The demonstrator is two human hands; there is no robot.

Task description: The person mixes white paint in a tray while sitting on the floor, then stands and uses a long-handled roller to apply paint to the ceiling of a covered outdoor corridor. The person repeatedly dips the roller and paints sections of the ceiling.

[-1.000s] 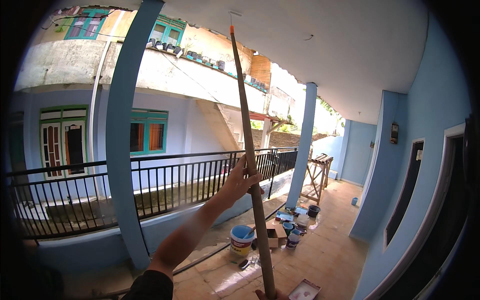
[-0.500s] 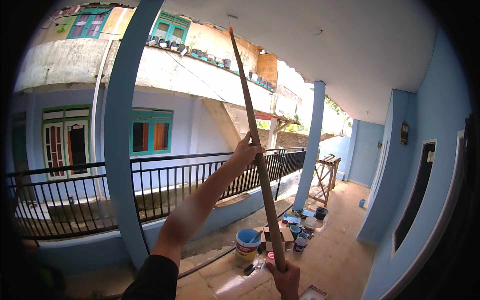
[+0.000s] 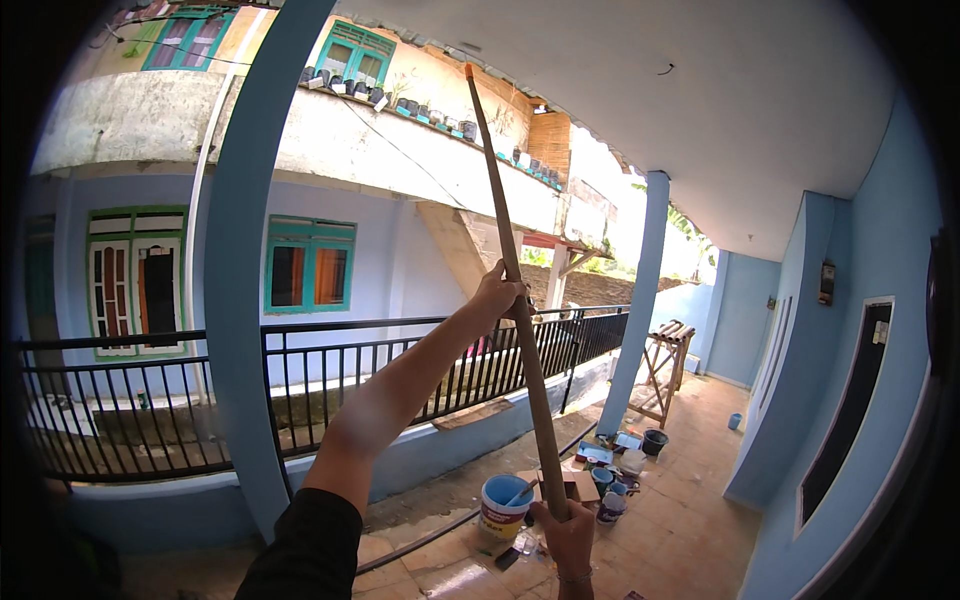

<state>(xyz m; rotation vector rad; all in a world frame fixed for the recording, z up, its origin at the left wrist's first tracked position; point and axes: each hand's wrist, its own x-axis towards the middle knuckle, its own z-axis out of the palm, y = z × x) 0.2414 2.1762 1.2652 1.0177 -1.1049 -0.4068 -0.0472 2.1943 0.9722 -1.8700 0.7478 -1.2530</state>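
Observation:
A long wooden pole (image 3: 530,375) slants up from the lower middle toward the white ceiling. My left hand (image 3: 500,297), arm stretched out, is closed around its middle. Lower down, my right hand (image 3: 568,542) grips the pole near its bottom end. The pole's top carries an orange tip (image 3: 469,72). Just above that, a small paint roller (image 3: 471,46) shows faintly against the ceiling (image 3: 740,110), close to its outer edge. Whether the roller presses on the ceiling I cannot tell.
Below stand a paint bucket (image 3: 505,508), a cardboard box (image 3: 582,487), blue trays (image 3: 594,454), a paint can (image 3: 611,509) and a black pail (image 3: 655,442). A blue pillar (image 3: 243,250) and black railing (image 3: 390,345) line the left. Further back is a wooden trestle (image 3: 660,370).
The view has shifted, moving the surroundings right and down. The pole's top and roller now appear nearer the ceiling's outer edge. My right hand sits slightly higher in view; both hands keep their grip.

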